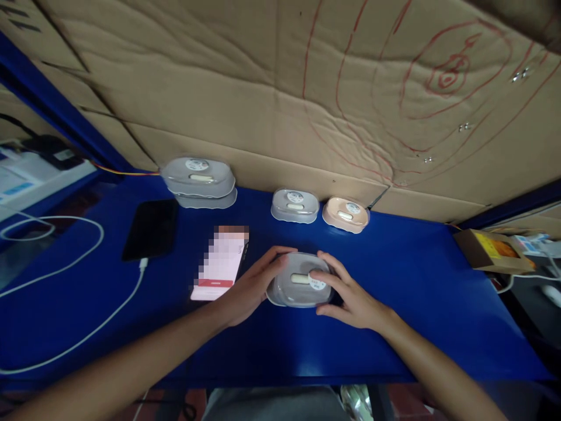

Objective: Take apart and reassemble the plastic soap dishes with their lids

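Observation:
Between my two hands is a grey oval container with a clear lid, close to the blue tabletop. My left hand grips its left side, thumb along the lid's edge. On the other side my right hand holds the right end, with one finger on the round white sticker. A pale oblong piece shows in the middle of the lid. Farther back stand a similar grey container and a peach one. At the back left, larger grey containers are stacked.
A phone with a lit screen lies left of my hands. Beyond it is a dark phone with a white cable plugged in. Cardboard walls the back. An open cardboard box sits at the right edge.

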A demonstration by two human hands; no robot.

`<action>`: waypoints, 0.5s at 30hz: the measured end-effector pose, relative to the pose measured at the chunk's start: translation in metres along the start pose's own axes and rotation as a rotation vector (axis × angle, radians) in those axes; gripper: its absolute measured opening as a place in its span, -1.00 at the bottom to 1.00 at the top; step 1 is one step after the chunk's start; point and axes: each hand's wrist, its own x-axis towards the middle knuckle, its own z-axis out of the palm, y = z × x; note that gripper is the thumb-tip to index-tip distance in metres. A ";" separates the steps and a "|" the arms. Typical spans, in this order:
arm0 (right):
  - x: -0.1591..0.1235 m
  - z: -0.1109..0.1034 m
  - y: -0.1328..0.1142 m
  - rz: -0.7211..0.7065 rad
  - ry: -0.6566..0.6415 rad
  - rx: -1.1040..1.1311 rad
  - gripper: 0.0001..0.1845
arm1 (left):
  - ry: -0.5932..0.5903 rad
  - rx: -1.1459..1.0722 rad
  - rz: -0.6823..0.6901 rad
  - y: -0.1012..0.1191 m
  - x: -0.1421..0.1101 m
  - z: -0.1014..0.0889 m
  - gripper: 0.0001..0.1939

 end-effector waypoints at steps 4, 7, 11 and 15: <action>0.002 0.002 -0.002 0.008 0.000 -0.028 -0.23 | 0.038 0.024 0.034 0.000 0.000 0.002 -0.52; 0.003 0.003 -0.001 0.018 0.051 -0.002 -0.19 | 0.047 -0.031 0.000 0.001 0.001 0.004 -0.55; 0.004 -0.002 0.006 0.099 0.159 0.148 0.13 | 0.043 -0.132 -0.028 0.001 0.003 0.006 -0.57; 0.004 -0.004 0.005 0.194 0.221 0.345 0.29 | 0.029 -0.212 -0.005 0.001 0.003 0.007 -0.56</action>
